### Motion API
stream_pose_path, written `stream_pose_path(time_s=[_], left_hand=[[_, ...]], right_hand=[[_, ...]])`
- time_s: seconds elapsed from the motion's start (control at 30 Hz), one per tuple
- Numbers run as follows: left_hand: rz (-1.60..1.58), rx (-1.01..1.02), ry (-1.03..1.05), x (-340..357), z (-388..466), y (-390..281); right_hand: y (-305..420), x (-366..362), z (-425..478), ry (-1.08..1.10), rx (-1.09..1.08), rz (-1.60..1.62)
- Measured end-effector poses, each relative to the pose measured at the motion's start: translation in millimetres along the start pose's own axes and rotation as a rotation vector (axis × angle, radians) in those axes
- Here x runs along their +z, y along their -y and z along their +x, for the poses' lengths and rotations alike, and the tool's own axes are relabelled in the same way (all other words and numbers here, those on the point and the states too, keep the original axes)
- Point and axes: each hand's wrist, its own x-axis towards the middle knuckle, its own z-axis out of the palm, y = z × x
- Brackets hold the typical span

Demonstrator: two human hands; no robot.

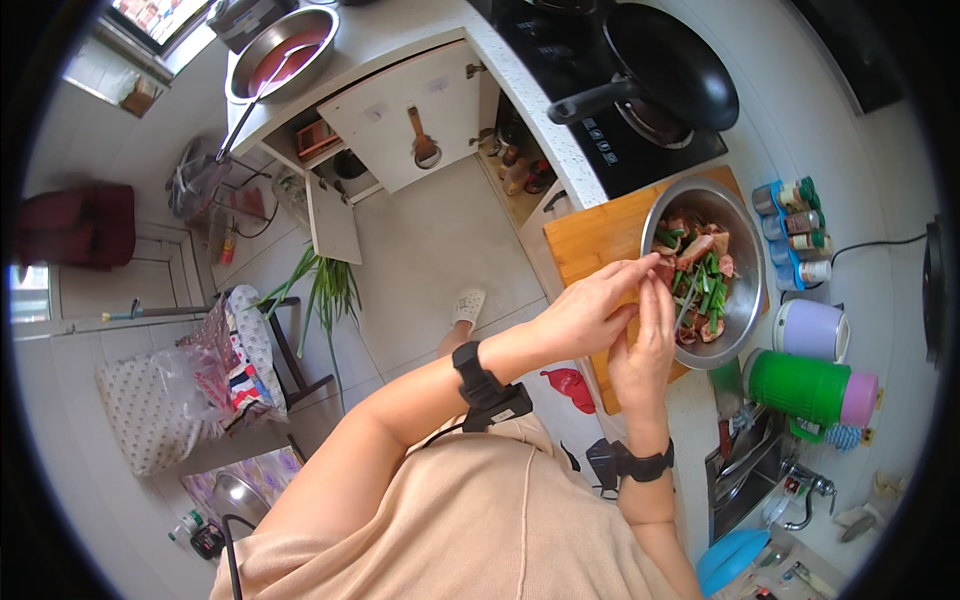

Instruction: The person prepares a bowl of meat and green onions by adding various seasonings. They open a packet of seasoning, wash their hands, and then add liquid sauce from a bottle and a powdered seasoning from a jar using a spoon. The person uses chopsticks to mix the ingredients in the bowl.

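Observation:
A steel bowl holds raw meat pieces and cut green onion. It stands on a wooden cutting board. My left hand reaches over the board to the bowl's near rim, fingers stretched out. Beside it, my right hand points up, its fingertips meeting those of the left hand over the rim. Whether anything small is between the fingertips cannot be seen. A thin grey utensil lies in the bowl, close to my right fingers.
Beyond the board, a black frying pan sits on the cooktop. Spice jars, a lilac appliance and a green jug line the wall side. The sink is at lower right. Cabinet doors stand ajar.

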Motion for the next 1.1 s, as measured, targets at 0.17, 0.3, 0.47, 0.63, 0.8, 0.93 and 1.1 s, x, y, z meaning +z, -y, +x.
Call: stream_pose_path(time_s=[0.17,0.3,0.47,0.63,0.8,0.93,1.1], left_hand=[[-0.095,-0.106,-0.16,-51.1,-31.0,29.5],[-0.221,-0.206,-0.217,-104.4,-39.6,63.7],[-0.314,-0.353,-0.26,-179.1,-39.5,120.7],[-0.295,-0.439,-0.288,-249.5,-42.1,179.1],[-0.297,-0.543,-0.283,-288.7,-31.3,212.9],[-0.289,-0.573,-0.275,-297.4,-25.2,238.0],[-0.315,-0.649,-0.243,-300.8,-16.6,258.5]], right_hand=[[40.5,53.0,21.5,0.107,-0.013,0.158],[62.1,111.5,51.2,0.17,-0.002,0.216],[84.0,197.1,102.9,0.259,0.101,0.343],[103.3,278.5,145.1,0.329,0.158,0.377],[114.6,325.3,176.1,0.38,0.265,0.414],[107.4,350.3,184.5,0.378,0.304,0.401],[92.3,371.0,189.0,0.385,0.335,0.398]])
